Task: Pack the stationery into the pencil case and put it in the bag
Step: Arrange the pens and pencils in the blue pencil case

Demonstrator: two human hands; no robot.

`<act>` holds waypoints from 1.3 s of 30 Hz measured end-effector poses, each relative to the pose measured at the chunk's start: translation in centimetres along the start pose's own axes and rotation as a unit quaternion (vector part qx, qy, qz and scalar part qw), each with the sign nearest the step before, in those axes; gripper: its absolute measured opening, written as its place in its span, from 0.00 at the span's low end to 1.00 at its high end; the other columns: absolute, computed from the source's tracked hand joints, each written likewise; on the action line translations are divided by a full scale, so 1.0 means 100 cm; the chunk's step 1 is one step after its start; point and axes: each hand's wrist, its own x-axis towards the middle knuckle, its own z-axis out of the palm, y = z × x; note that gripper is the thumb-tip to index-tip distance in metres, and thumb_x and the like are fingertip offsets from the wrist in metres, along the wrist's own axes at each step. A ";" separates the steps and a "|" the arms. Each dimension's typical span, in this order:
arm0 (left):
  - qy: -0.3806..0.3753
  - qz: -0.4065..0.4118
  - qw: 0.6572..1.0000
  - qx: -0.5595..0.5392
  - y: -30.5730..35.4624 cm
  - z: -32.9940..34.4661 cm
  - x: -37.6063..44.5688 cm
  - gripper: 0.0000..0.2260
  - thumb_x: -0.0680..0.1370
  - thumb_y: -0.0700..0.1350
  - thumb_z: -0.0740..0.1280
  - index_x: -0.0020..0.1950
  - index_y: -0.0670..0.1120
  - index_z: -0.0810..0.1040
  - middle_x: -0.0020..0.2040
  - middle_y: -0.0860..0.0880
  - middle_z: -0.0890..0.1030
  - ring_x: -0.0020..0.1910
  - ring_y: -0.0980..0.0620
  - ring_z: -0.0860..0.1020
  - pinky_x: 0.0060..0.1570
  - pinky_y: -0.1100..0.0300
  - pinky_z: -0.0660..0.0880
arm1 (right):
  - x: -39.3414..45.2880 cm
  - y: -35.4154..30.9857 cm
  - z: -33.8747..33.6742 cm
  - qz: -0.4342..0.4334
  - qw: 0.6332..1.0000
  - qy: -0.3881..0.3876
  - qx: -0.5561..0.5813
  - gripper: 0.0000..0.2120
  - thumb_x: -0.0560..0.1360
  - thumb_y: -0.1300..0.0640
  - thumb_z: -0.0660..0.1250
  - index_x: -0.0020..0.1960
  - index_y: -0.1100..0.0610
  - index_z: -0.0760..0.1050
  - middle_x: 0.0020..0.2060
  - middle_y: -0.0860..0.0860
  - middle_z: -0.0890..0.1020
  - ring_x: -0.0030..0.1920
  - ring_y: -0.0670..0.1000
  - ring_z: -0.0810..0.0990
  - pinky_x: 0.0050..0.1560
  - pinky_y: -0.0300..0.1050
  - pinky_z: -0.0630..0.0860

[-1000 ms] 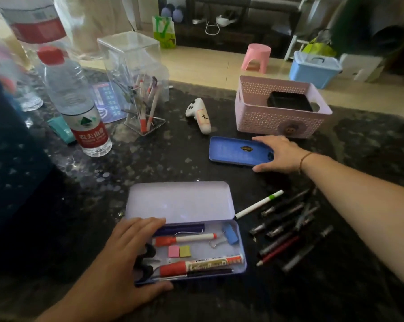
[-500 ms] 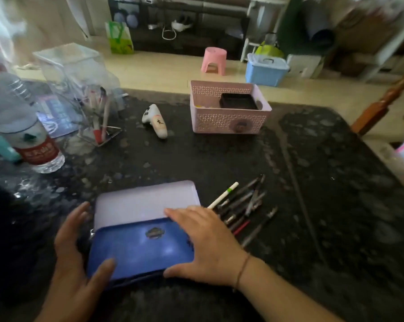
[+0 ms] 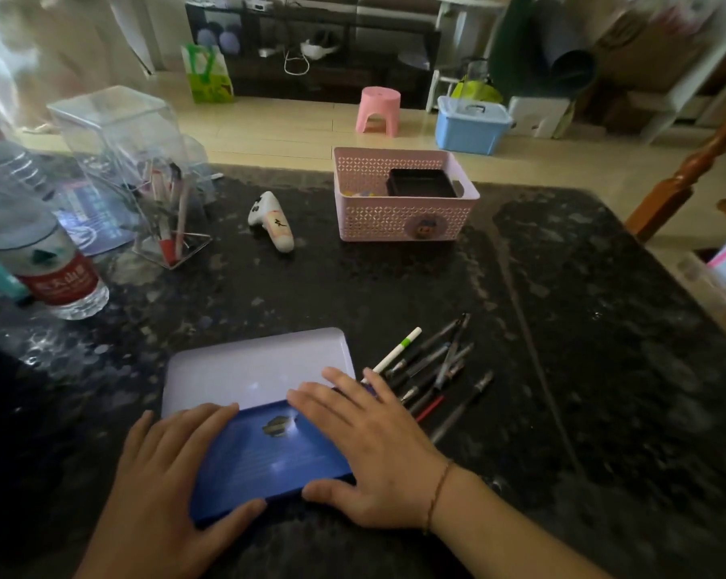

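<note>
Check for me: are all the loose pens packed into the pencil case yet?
No, a pile of pens lies on the table right of the pencil case, outside it, while both hands rest on the blue tray.

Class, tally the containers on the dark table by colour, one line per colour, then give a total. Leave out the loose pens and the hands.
Blue: 1, the pencil case
Pink: 1, the basket
Black: 1, the tray inside the basket
Clear: 2, the pen holder and the bottle
Total: 5
</note>
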 end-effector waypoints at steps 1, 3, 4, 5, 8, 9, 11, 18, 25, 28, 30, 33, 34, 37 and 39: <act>-0.003 -0.007 1.000 0.005 0.000 0.000 -0.001 0.39 0.68 0.76 0.58 0.70 0.52 0.70 0.63 0.54 0.74 0.62 0.49 0.71 0.68 0.44 0.58 | 0.004 -0.006 0.002 -0.009 1.000 -0.011 0.003 0.37 0.74 0.34 0.54 0.76 0.44 0.41 0.76 0.46 0.53 0.76 0.50 0.45 0.73 0.62 0.42; -0.006 -0.010 0.999 0.036 -0.001 -0.002 -0.001 0.40 0.68 0.77 0.56 0.70 0.52 0.70 0.62 0.52 0.75 0.60 0.48 0.72 0.66 0.40 0.62 | 0.008 -0.013 0.006 -0.013 1.000 -0.019 0.000 0.36 0.75 0.35 0.54 0.75 0.43 0.40 0.77 0.46 0.51 0.76 0.51 0.44 0.71 0.67 0.40; -0.012 -0.009 0.998 0.063 0.000 -0.004 0.000 0.40 0.68 0.77 0.56 0.70 0.51 0.70 0.62 0.51 0.75 0.59 0.47 0.73 0.64 0.38 0.64 | 0.009 -0.015 0.007 -0.012 1.000 -0.019 -0.008 0.36 0.75 0.35 0.53 0.75 0.43 0.39 0.77 0.46 0.50 0.76 0.51 0.43 0.70 0.68 0.39; -0.022 -0.009 0.995 0.092 0.003 -0.005 0.001 0.42 0.68 0.77 0.55 0.70 0.50 0.71 0.61 0.49 0.76 0.58 0.46 0.73 0.63 0.37 0.65 | 0.009 -0.015 0.009 -0.010 1.000 -0.019 -0.020 0.36 0.75 0.33 0.51 0.75 0.43 0.38 0.77 0.46 0.48 0.76 0.51 0.41 0.69 0.68 0.37; -0.053 0.007 0.985 0.165 0.016 -0.003 0.008 0.45 0.68 0.79 0.52 0.69 0.46 0.74 0.62 0.46 0.78 0.58 0.43 0.73 0.61 0.35 0.66 | 0.012 -0.013 0.010 -0.022 0.998 -0.026 -0.047 0.39 0.73 0.28 0.47 0.75 0.43 0.35 0.77 0.47 0.44 0.76 0.51 0.36 0.69 0.67 0.36; -0.055 0.017 0.983 0.174 0.021 0.000 0.011 0.46 0.68 0.79 0.50 0.69 0.45 0.73 0.62 0.45 0.78 0.58 0.43 0.72 0.60 0.35 0.66 | 0.012 -0.012 0.009 -0.036 0.998 -0.023 -0.043 0.41 0.72 0.28 0.48 0.76 0.44 0.35 0.77 0.47 0.44 0.75 0.51 0.36 0.70 0.67 0.37; -0.059 0.020 0.983 0.172 0.029 0.005 0.014 0.45 0.68 0.78 0.50 0.69 0.46 0.71 0.61 0.46 0.78 0.57 0.42 0.73 0.59 0.37 0.68 | 0.007 -0.005 0.004 -0.078 0.997 -0.012 -0.017 0.42 0.72 0.30 0.55 0.77 0.46 0.40 0.77 0.47 0.46 0.76 0.50 0.36 0.71 0.66 0.39; -0.094 0.003 0.978 0.184 0.031 0.003 0.019 0.45 0.65 0.79 0.56 0.68 0.48 0.73 0.60 0.49 0.76 0.55 0.46 0.73 0.57 0.49 0.63 | -0.057 0.116 -0.053 -0.069 0.985 -0.053 -0.150 0.49 0.62 0.22 0.60 0.76 0.43 0.53 0.77 0.49 0.51 0.77 0.53 0.43 0.71 0.65 0.43; -0.097 -0.003 0.977 0.188 0.034 0.001 0.019 0.44 0.66 0.79 0.55 0.67 0.47 0.76 0.60 0.48 0.78 0.55 0.46 0.71 0.55 0.50 0.63 | -0.006 0.137 -0.045 -0.093 0.968 -0.146 -0.181 0.46 0.65 0.22 0.54 0.75 0.37 0.40 0.77 0.44 0.40 0.74 0.48 0.32 0.70 0.63 0.32; -0.102 -0.010 0.976 0.192 0.034 0.001 0.021 0.45 0.65 0.79 0.56 0.66 0.47 0.76 0.59 0.48 0.78 0.55 0.46 0.71 0.55 0.49 0.63 | 0.002 0.137 -0.036 -0.103 0.971 -0.135 -0.168 0.41 0.68 0.24 0.53 0.75 0.38 0.44 0.77 0.45 0.48 0.76 0.48 0.39 0.73 0.58 0.38; -0.102 -0.007 0.976 0.195 0.033 0.001 0.021 0.45 0.64 0.79 0.57 0.66 0.47 0.76 0.59 0.48 0.78 0.55 0.46 0.71 0.54 0.49 0.63 | -0.004 0.143 -0.033 -0.109 0.974 -0.112 -0.164 0.36 0.72 0.27 0.50 0.75 0.38 0.46 0.77 0.45 0.52 0.76 0.48 0.44 0.74 0.55 0.44; -0.101 0.003 0.975 0.196 0.033 0.002 0.021 0.46 0.62 0.79 0.60 0.66 0.47 0.76 0.59 0.48 0.78 0.55 0.45 0.72 0.53 0.49 0.64 | -0.020 0.161 -0.033 -0.095 0.983 -0.076 -0.139 0.27 0.78 0.35 0.49 0.75 0.38 0.52 0.75 0.43 0.58 0.76 0.46 0.51 0.72 0.50 0.53; -0.101 0.007 0.976 0.195 0.034 0.002 0.021 0.46 0.62 0.80 0.59 0.66 0.47 0.75 0.58 0.48 0.78 0.55 0.46 0.72 0.53 0.50 0.64 | -0.026 0.169 -0.034 -0.081 0.986 -0.066 -0.129 0.25 0.79 0.37 0.49 0.74 0.39 0.54 0.74 0.42 0.60 0.75 0.46 0.53 0.71 0.49 0.56; -0.103 0.032 0.977 0.181 0.041 0.005 0.023 0.44 0.63 0.80 0.58 0.66 0.49 0.74 0.58 0.51 0.76 0.54 0.48 0.71 0.51 0.51 0.63 | -0.049 0.195 -0.040 -0.019 0.992 -0.044 -0.115 0.24 0.79 0.39 0.50 0.74 0.41 0.57 0.73 0.42 0.63 0.74 0.45 0.58 0.70 0.47 0.60; -0.104 0.046 0.979 0.171 0.048 0.009 0.026 0.44 0.63 0.80 0.57 0.66 0.49 0.74 0.58 0.52 0.76 0.54 0.49 0.71 0.51 0.51 0.63 | -0.070 0.215 -0.045 0.039 0.992 -0.029 -0.113 0.24 0.79 0.38 0.50 0.74 0.41 0.57 0.73 0.42 0.64 0.73 0.45 0.59 0.69 0.46 0.62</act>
